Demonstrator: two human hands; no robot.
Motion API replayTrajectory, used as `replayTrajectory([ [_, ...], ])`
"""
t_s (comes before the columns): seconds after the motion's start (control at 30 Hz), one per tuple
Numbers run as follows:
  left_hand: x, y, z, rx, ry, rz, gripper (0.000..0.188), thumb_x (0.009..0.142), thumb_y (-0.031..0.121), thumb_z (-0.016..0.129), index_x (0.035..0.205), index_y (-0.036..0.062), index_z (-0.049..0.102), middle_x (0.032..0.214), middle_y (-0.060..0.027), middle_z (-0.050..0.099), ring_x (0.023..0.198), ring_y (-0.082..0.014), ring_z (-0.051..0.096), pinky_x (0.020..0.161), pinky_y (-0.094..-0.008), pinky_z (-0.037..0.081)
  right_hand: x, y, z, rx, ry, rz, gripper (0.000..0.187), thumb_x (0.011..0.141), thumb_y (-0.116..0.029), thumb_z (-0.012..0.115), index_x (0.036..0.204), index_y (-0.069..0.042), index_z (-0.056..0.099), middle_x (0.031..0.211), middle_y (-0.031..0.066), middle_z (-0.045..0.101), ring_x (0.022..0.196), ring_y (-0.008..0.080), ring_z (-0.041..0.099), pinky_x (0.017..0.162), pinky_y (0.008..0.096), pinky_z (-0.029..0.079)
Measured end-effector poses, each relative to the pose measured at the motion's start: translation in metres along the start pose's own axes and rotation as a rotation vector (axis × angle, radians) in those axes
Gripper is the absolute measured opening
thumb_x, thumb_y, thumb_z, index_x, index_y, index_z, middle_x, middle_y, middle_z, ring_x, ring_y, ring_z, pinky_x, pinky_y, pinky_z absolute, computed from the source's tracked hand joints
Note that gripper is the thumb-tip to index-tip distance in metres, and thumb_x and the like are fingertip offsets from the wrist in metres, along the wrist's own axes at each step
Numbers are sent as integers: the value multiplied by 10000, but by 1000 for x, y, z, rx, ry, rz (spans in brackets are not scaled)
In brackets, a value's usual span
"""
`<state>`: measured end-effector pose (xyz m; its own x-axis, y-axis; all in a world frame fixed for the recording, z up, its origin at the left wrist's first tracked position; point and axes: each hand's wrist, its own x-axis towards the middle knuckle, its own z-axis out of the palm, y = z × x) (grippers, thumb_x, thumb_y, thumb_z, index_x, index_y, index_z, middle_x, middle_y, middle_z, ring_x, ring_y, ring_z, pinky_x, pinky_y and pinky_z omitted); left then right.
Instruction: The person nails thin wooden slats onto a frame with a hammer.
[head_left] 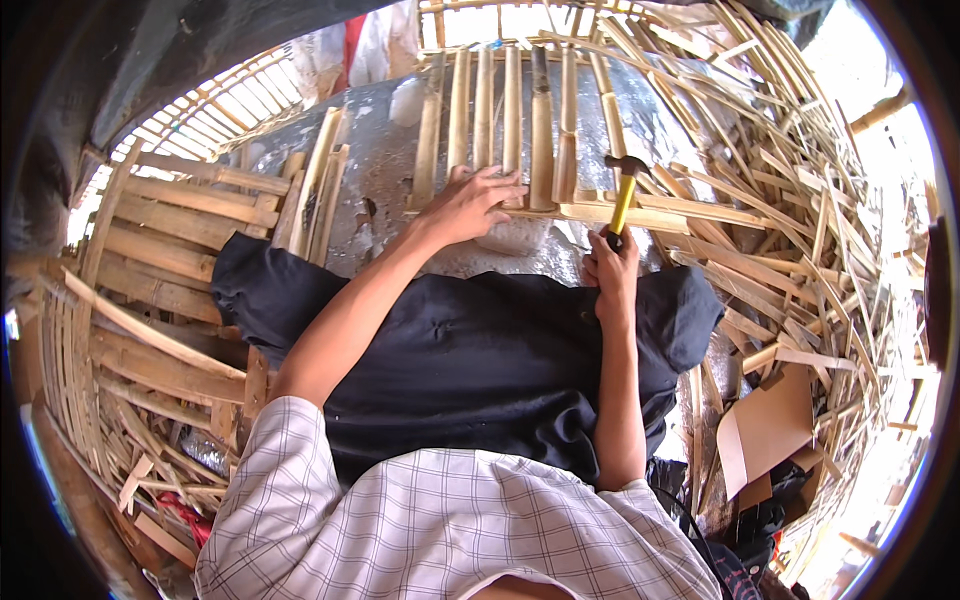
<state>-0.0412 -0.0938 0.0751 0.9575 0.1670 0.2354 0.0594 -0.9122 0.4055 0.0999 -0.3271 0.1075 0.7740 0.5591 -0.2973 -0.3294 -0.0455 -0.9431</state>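
Across the bamboo slats (511,110) in front of me lies my left hand (470,205), its fingers apart, resting near the slats' near ends. The slats run away from me side by side with gaps between them, over a bamboo crosspiece (545,211). My right hand (612,262) is closed around the lower grip of a claw hammer (624,195) with a yellow and black handle and dark head. The hammer stands with its head up, right of the slats. Whether a nail is under my left fingers is too small to tell.
Piles of split bamboo strips (800,230) crowd the right side. At the left stands a slatted bamboo panel (160,235), with loose strips below it. A piece of brown cardboard (768,430) lies at the lower right. Dark cloth (450,350) covers my legs.
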Motion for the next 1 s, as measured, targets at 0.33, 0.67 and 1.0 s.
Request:
replayTrajectory([
  [0.33, 0, -6, -54, -450, 115, -519, 246, 1005, 230, 692, 826, 64, 664, 784, -63, 672, 780, -101, 682, 693, -266, 572, -1, 3, 3, -15, -31, -16, 167, 963, -11, 621, 939, -87, 474, 651, -40, 417, 447, 39, 372, 373, 235, 266],
  [0.67, -20, -35, -63, -1244, 388, -509, 77, 994, 81, 679, 1028, 49, 618, 1002, -65, 664, 781, -110, 659, 639, -229, 539, -1, -1, 3, 14, -71, -3, 158, 968, -27, 625, 954, -86, 479, 635, -38, 420, 452, 44, 381, 379, 235, 267],
  [1.0, -47, -80, -133, -504, 193, -534, 449, 852, -80, 621, 1273, 71, 581, 1175, -108, 662, 1013, -204, 688, 862, -359, 602, -1, -5, -6, 94, -76, 42, 158, 972, -22, 624, 946, -87, 483, 644, -43, 421, 471, 44, 389, 399, 237, 275],
])
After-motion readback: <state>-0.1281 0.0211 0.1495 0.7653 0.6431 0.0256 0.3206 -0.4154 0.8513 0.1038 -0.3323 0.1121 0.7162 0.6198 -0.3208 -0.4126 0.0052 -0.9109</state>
